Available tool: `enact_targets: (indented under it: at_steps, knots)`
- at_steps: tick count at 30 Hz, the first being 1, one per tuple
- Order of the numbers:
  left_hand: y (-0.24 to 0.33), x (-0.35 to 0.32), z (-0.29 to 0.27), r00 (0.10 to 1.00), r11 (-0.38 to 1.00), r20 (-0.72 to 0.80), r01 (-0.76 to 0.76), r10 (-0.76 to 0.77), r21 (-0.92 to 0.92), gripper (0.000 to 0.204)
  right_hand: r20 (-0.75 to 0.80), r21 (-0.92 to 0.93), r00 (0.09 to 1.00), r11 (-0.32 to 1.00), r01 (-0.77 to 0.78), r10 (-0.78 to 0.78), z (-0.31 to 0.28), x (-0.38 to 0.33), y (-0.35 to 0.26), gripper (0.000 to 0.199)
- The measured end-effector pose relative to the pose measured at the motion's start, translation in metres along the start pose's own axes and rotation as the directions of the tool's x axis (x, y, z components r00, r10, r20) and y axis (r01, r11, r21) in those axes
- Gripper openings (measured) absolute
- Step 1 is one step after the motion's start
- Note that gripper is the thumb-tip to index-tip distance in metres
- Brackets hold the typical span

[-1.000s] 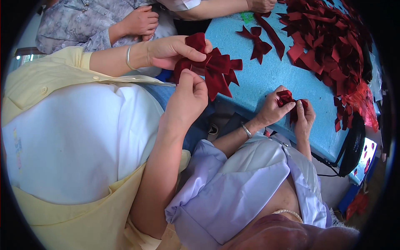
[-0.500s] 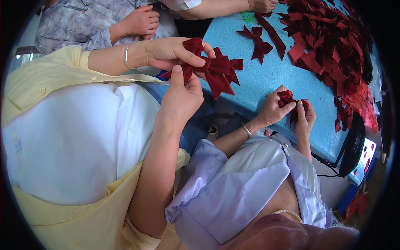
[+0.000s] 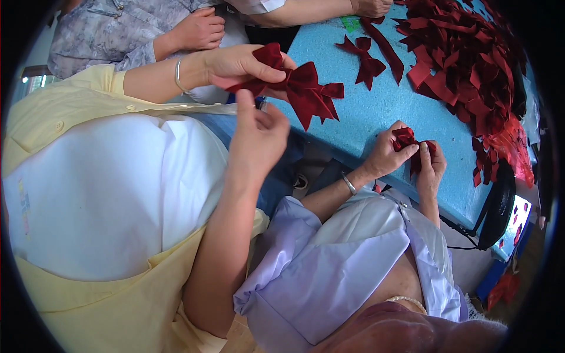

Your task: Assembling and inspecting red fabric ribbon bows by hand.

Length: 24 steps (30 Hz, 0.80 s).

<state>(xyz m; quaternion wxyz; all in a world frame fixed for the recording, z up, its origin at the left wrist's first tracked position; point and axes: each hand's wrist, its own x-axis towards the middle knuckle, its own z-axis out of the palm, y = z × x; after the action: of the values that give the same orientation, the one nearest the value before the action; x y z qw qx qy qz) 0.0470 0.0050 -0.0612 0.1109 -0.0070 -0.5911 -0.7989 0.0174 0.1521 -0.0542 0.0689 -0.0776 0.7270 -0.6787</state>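
1. Ribbon bow (image 3: 406, 139): a small piece of dark red velvet ribbon. It is held just above the near edge of the blue desk (image 3: 376, 112), in front of the person's chest. This position appears to keep the work close to the eyes and clear of the loose stock.
2. Left hand (image 3: 384, 157): its fingers are closed on the left side of the ribbon bow, with the thumb on top, apparently to pinch the fold.
3. Right hand (image 3: 432, 169): its fingers are pressed together against the right side, with a tail of ribbon hanging between them.
4. Co-worker's hands (image 3: 247, 63), to the left: they grip a larger red bow (image 3: 306, 89) in the air over the desk edge.
5. Finished bow (image 3: 366, 56): it lies flat on the desk, apart from the heap.
6. Ribbon heap (image 3: 465, 56): cut strips are piled loose on the far right of the desk, within reach of everyone seated.
7. Containers: no box or tray is visible. A reddish see-through bag (image 3: 513, 150) sits at the right edge, and its contents cannot be determined.
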Motion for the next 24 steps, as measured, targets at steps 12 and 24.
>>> enact_targets:
  at_steps: [12,24]
  knots:
    - [-0.0035,-0.0006,0.0009,1.000,1.000,-0.004,0.002,-0.002,-0.008,0.018,-0.015,-0.011,1.000,1.000,0.005,-0.006,-0.0001,0.0003,-0.0003,0.017]
    - [-0.0056,-0.0015,0.0010,1.000,1.000,0.006,-0.003,0.003,0.014,0.019,-0.019,-0.037,1.000,0.999,0.015,-0.016,-0.0031,-0.0009,0.0054,0.017]
